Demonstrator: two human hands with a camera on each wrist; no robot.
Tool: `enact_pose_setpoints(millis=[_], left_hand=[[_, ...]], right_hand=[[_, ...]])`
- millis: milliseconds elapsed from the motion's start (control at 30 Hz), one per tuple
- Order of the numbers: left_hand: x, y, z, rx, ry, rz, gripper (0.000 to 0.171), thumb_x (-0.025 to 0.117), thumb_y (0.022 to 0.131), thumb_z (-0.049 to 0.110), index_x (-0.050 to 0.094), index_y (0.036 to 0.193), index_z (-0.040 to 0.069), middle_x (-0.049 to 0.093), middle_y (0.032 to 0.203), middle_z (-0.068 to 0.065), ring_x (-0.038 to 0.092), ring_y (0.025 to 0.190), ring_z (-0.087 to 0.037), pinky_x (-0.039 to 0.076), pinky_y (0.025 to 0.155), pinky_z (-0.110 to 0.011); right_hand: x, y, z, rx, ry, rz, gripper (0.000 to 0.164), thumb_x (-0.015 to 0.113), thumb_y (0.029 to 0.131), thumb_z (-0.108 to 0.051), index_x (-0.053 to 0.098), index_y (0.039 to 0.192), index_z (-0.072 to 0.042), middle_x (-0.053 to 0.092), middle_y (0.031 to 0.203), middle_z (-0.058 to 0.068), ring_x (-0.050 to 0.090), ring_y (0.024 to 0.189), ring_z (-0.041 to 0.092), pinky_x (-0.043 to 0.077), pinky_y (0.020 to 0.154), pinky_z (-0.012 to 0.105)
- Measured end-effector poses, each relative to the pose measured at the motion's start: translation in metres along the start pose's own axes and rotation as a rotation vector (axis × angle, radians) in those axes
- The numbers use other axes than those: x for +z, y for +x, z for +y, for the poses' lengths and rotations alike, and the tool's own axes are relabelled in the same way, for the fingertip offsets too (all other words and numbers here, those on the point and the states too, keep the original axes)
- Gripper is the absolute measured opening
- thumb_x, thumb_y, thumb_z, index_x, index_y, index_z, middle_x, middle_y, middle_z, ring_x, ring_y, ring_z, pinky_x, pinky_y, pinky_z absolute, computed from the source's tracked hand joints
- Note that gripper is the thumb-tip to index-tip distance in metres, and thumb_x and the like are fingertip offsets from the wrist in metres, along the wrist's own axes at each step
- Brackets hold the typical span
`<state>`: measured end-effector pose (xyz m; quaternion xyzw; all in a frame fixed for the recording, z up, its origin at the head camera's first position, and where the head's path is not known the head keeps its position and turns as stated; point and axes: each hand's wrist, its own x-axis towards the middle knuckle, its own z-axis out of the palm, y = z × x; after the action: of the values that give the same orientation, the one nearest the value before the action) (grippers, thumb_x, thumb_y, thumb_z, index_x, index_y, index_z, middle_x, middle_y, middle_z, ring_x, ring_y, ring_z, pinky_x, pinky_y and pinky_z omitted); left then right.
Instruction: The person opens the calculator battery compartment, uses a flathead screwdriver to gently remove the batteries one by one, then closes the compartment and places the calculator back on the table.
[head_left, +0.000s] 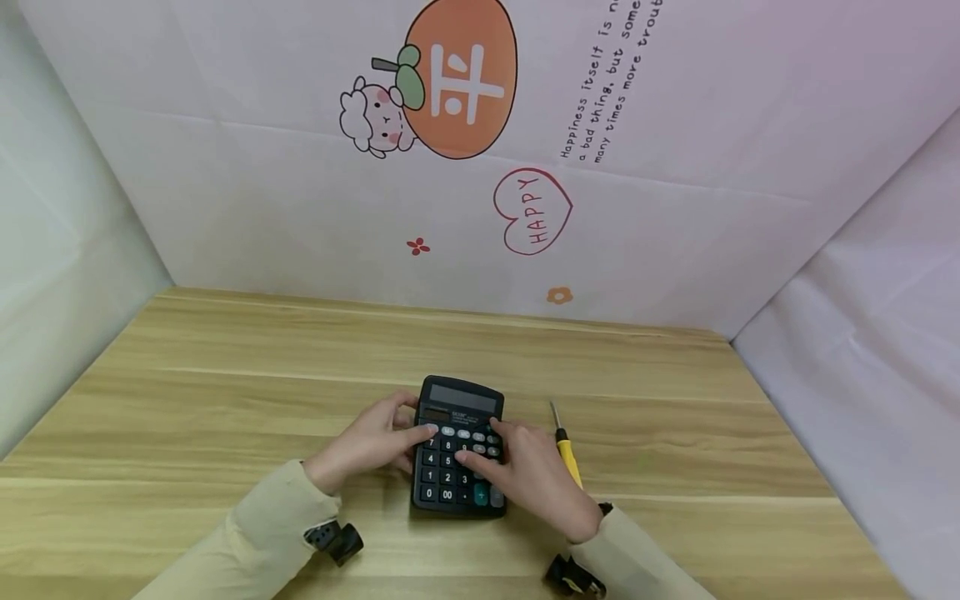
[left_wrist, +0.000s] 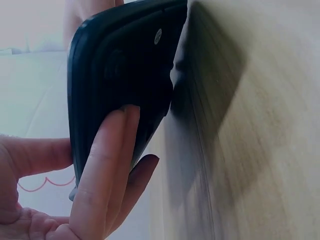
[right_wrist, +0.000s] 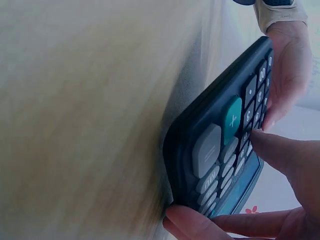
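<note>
A black desk calculator (head_left: 447, 462) with a grey display, white-marked keys and a green plus key (right_wrist: 232, 120) sits tilted on the wooden table, its left side raised. My left hand (head_left: 378, 440) holds that left edge, thumb on the upper left keys. Under the calculator, the left fingers (left_wrist: 102, 165) lie against its dark underside in the left wrist view. My right hand (head_left: 536, 475) grips the right side, the thumb (right_wrist: 280, 150) on the keypad and other fingers along the edge. Just right of this hand lies a screwdriver (head_left: 567, 457) with a yellow and black handle.
The wood-grain table (head_left: 225, 375) runs back to a white printed cloth (head_left: 300, 225) with cartoon drawings and lettering. White cloth sides hang at left and right. Each sleeve carries a black wrist camera, one at the left cuff (head_left: 333, 540) and one at the right (head_left: 573, 577).
</note>
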<state>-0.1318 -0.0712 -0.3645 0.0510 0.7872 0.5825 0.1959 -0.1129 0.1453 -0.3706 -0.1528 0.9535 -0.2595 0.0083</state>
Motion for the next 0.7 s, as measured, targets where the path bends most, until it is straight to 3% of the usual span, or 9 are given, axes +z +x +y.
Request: enact_pose_setpoints(millis=[167,300,400,600,700], left_hand=[[0.0006,0.0002,0.0007,0.007,-0.014,-0.018,0.046,0.055,0.097,0.015,0.039,0.134,-0.007,0.068,0.095,-0.016,0.068,0.063,-0.022,0.057,0.062,-0.036],[0.0008,0.0013,0.0001,-0.011,-0.049,-0.013,0.045,0.043,0.103,0.021,0.04,0.136,-0.01,0.067,0.091,-0.017,0.066,0.065,-0.019,0.057,0.062,-0.035],[0.0016,0.0023,-0.0003,-0.035,-0.102,-0.001,0.047,0.031,0.106,0.024,0.041,0.135,-0.011,0.065,0.094,-0.019,0.065,0.066,-0.018,0.057,0.063,-0.035],[0.0041,0.0047,-0.0006,-0.049,-0.172,0.026,0.046,0.026,0.106,0.02,0.043,0.132,-0.013,0.065,0.103,-0.023,0.067,0.068,-0.022,0.057,0.063,-0.038],[0.0037,0.005,-0.0017,-0.033,-0.195,-0.005,0.045,0.024,0.106,0.017,0.045,0.13,-0.014,0.066,0.101,-0.025,0.067,0.067,-0.023,0.058,0.064,-0.039]], right_hand=[[0.0011,0.0004,-0.0016,0.018,-0.033,0.009,0.08,0.065,0.083,-0.058,0.058,0.123,0.011,0.068,0.076,0.012,0.047,0.045,0.002,0.051,0.059,0.025],[0.0015,0.001,-0.003,0.027,-0.045,0.028,0.083,0.065,0.081,-0.061,0.059,0.121,0.011,0.069,0.097,0.025,0.06,0.057,0.009,0.056,0.067,0.034],[0.0017,0.0013,-0.004,0.037,-0.047,0.041,0.084,0.066,0.08,-0.062,0.06,0.12,0.011,0.068,0.105,0.028,0.068,0.071,0.018,0.057,0.071,0.036],[0.0021,0.0011,-0.0042,0.05,-0.038,0.039,0.084,0.066,0.079,-0.063,0.061,0.119,0.011,0.069,0.101,0.026,0.064,0.065,0.011,0.056,0.069,0.035],[0.0025,0.0009,-0.0055,0.069,-0.028,0.038,0.085,0.065,0.078,-0.066,0.062,0.119,0.008,0.071,0.098,0.022,0.063,0.066,0.01,0.055,0.067,0.033]])
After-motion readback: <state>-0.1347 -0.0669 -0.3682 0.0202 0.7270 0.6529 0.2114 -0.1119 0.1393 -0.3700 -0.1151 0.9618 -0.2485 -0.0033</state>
